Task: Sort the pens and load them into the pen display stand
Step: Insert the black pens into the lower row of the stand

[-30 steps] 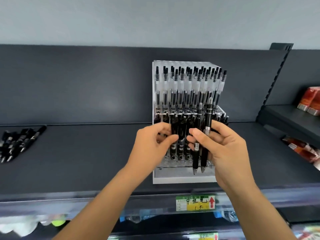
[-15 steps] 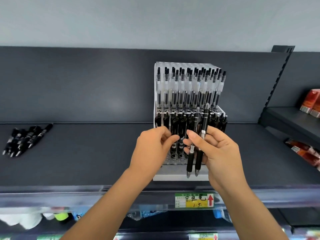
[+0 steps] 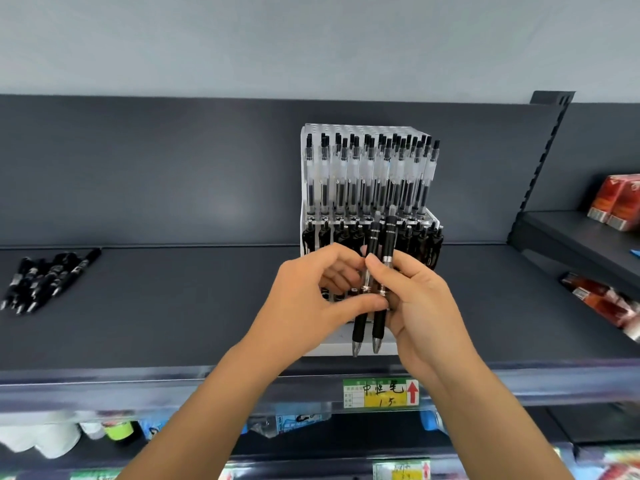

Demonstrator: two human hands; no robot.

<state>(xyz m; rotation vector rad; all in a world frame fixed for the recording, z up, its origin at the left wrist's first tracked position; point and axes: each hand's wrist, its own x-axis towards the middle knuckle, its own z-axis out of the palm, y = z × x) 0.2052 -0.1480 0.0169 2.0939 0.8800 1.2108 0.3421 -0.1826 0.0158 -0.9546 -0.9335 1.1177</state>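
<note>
Dark grey shelf [image 3: 173, 306] boarding runs across the view beneath a pale wall [image 3: 311, 39]. At its middle, two black pens [image 3: 379, 323] are held side by side, nearly upright, with silver tips down and clicker ends up. They are just in front of the pen display stand [image 3: 346, 348]. The left hand [image 3: 311, 306] grips them from the left, its thumb laid across both barrels and its fingers curled in behind. The right hand [image 3: 419, 306] grips them from the right, its thumb pressed against the barrels higher up and its fingers wrapped round the back. The stand is white and stepped, and sits on the shelf close to the front edge. Its upper tier is packed with clear-barrelled pens [image 3: 367, 181] standing upright. The tier below carries a row of dark pens [image 3: 422, 240], partly hidden by the hands. Well apart, at the far left of the same shelf, a loose pile of black pens [image 3: 45, 278] lies flat, tips towards the front. On the shelf's front rail, below the stand, is a green and yellow price label [image 3: 381, 392] with handwriting and a red arrow. To the right, a side shelf holds red packages [image 3: 616, 202]. The goods on the lower shelves are too blurred to make out.
</note>
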